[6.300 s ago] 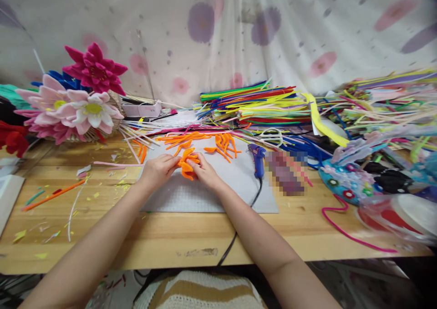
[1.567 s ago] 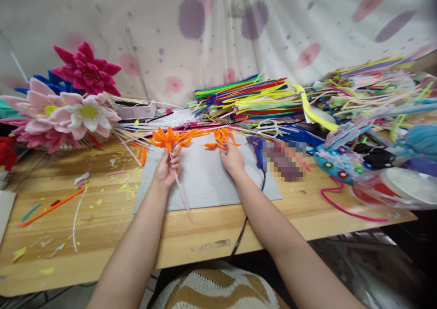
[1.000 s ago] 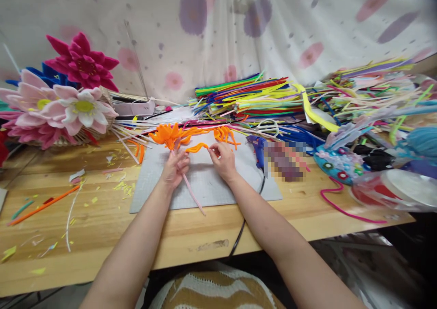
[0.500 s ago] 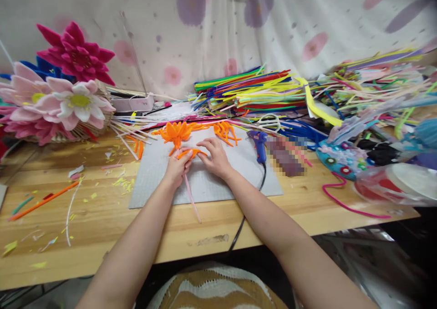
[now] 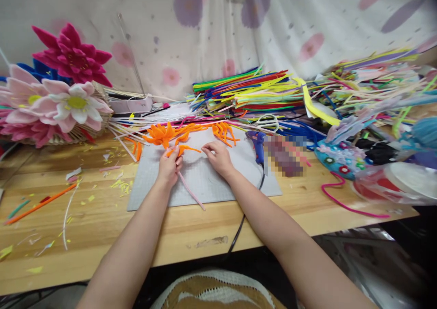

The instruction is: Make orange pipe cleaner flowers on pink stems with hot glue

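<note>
An orange pipe-cleaner flower [image 5: 161,135] leans left above the grey mat, with looser orange petals spreading to its right. My left hand [image 5: 170,165] is closed around its pink pipe-cleaner stem [image 5: 191,190], just under the petals; the stem's lower end slants out toward the front right. To the right of the petal tips, my right hand [image 5: 219,159] has its thumb and fingers pinched together, apart from the flower. Whatever it may hold is too small to make out. Bent orange pipe-cleaner pieces [image 5: 225,134] lie on the mat behind my right hand.
The grey mat [image 5: 239,188] lies on a wooden table [image 5: 112,227]. A blue glue gun [image 5: 258,146] rests at its right, its cord running to the front edge. Scissors [image 5: 268,122] and pipe-cleaner bundles [image 5: 252,90] line the back. Finished flowers [image 5: 77,102] stand left.
My right hand has come away from the orange petals, and its fingers have closed into a pinch. My left hand has shifted slightly left; the flower now tilts left and its stem swings right.
</note>
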`<state>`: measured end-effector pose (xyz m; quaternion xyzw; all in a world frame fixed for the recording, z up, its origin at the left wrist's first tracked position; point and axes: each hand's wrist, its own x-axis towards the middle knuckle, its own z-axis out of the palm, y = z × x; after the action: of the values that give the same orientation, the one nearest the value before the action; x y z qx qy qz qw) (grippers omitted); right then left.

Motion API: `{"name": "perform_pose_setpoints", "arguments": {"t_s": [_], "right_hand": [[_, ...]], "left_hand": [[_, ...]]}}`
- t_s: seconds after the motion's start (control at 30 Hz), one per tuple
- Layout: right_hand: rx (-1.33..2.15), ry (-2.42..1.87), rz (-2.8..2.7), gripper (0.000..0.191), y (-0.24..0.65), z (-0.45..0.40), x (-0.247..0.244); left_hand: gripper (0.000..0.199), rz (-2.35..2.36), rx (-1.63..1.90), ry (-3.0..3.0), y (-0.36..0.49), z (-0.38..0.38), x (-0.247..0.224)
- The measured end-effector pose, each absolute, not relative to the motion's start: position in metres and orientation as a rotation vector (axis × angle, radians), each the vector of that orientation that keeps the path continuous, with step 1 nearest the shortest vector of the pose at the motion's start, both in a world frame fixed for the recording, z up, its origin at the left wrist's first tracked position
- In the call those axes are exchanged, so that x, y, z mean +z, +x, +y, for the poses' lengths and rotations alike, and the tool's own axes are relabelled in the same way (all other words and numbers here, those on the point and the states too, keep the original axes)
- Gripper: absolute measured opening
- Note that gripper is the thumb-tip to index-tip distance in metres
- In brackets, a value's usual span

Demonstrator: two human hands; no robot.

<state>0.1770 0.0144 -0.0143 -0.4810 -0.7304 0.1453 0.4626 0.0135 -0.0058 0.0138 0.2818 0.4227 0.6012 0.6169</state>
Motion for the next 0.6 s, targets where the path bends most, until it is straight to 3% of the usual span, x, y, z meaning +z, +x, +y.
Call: {"name": "perform_pose_setpoints", "arguments": {"t_s": [0.2,0.43,0.53,0.6], "right_hand": [[0.507,-1.444,-1.627,0.022,0.194,0.019,0.005],[1.359,-1.414,-2.304,0.026,0.266,-0.009,0.063],[1.280,-1.670,-2.307,0.034,0.305,-0.022,0.071],[0.936,-2.041,-2.127,0.043,0.322,-0.025,0.068]], "left_hand": [[0.032,0.879,1.383,0.591,0.013,-0.006,0.012],[0.038,0.818,1.392,0.531,0.013,-0.006,0.009],[0.037,0.788,1.400,0.516,0.012,-0.005,0.009],[0.037,0.777,1.393,0.518,0.012,-0.004,0.008]]}}
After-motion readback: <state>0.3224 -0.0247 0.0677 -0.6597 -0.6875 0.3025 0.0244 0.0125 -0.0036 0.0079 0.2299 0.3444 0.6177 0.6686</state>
